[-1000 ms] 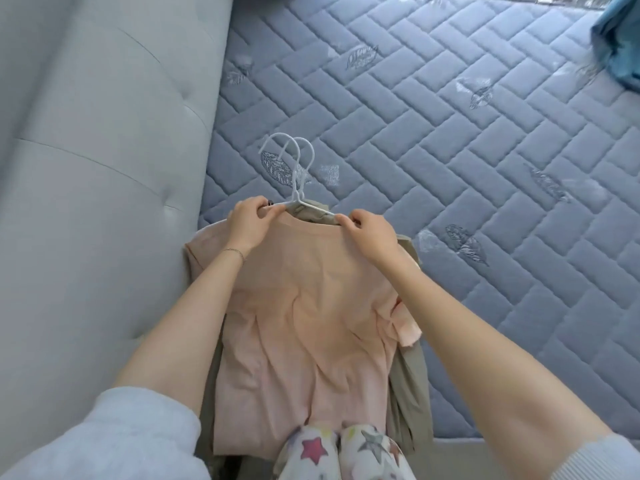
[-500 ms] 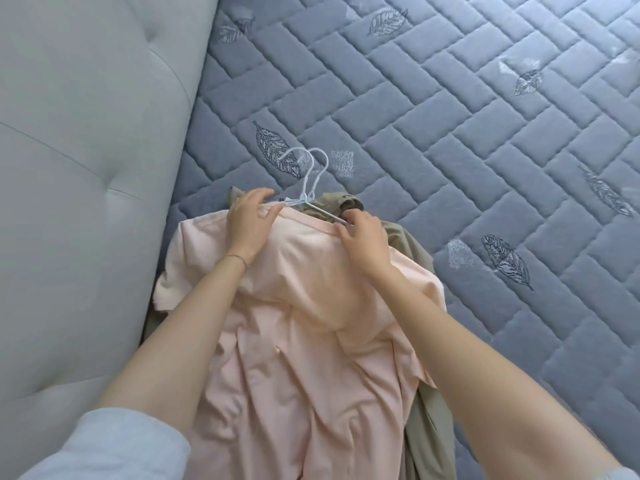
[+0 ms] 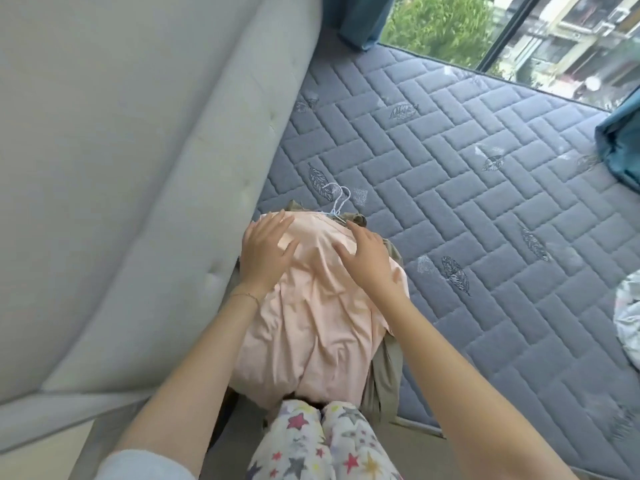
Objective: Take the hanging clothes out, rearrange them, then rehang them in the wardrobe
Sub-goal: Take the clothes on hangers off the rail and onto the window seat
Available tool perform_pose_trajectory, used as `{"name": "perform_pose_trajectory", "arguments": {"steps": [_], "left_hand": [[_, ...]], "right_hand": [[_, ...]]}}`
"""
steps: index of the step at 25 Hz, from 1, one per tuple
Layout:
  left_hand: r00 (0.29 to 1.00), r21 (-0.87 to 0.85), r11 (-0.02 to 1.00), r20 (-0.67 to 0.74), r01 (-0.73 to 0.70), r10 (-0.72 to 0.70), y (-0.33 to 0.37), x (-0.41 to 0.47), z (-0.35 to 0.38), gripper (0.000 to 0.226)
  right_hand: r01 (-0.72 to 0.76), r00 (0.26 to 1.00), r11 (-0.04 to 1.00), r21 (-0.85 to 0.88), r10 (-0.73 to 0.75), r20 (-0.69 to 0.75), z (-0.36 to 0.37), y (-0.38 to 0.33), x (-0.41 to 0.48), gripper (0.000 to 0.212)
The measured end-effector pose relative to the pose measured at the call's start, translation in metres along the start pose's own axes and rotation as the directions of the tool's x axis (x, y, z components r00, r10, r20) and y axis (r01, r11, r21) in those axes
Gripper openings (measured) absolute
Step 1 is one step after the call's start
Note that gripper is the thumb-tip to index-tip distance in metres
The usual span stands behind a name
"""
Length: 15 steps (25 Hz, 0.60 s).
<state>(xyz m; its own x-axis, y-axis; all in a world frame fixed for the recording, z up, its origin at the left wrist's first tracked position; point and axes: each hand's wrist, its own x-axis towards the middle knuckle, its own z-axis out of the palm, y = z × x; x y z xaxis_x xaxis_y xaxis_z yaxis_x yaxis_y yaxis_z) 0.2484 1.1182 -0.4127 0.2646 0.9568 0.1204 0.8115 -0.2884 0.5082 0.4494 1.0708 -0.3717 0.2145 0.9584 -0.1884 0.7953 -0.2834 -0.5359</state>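
A pale pink shirt lies on the blue quilted mattress, next to the grey headboard. It covers an olive garment that shows along its right side and at its top. Two white wire hanger hooks stick out beyond the shirt's collar. My left hand rests flat on the shirt's left shoulder with fingers spread. My right hand lies flat on the right shoulder, fingers straight. Neither hand grips anything.
The padded grey headboard rises along the left. A window with teal curtains runs along the mattress's far edge. A white patterned cloth lies at the right edge. My star-print trouser legs are at the bottom.
Both hands have let go of the hanger at the collar and now lie flat on the shirt's shoulders. The view has tilted up, showing the window.
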Motion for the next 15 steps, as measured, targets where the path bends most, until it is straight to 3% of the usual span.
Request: {"name": "perform_pose_trajectory", "arguments": {"steps": [4,8,12,15], "left_hand": [[0.989,-0.072,0.992,-0.101,0.101,-0.108,0.045,-0.077,-0.083,0.053],[0.952,-0.074,0.968,-0.174,0.241,-0.250,0.066,-0.143,-0.130,0.056],[0.859,-0.128,0.912,-0.307,0.390,-0.410,0.068,-0.219,-0.174,0.055],[0.743,-0.151,0.853,-0.432,0.499,-0.511,0.067,-0.284,-0.203,0.051]], "right_hand": [[0.079,0.997,0.994,0.071,-0.079,-0.001,-0.051,-0.054,-0.083,0.056],[0.252,0.966,0.965,0.072,-0.255,0.034,-0.059,-0.095,-0.145,0.059],[0.406,0.896,0.901,0.152,-0.425,0.129,-0.050,-0.137,-0.196,0.058],[0.544,0.801,0.819,0.181,-0.571,0.180,-0.037,-0.164,-0.233,0.057]]}}
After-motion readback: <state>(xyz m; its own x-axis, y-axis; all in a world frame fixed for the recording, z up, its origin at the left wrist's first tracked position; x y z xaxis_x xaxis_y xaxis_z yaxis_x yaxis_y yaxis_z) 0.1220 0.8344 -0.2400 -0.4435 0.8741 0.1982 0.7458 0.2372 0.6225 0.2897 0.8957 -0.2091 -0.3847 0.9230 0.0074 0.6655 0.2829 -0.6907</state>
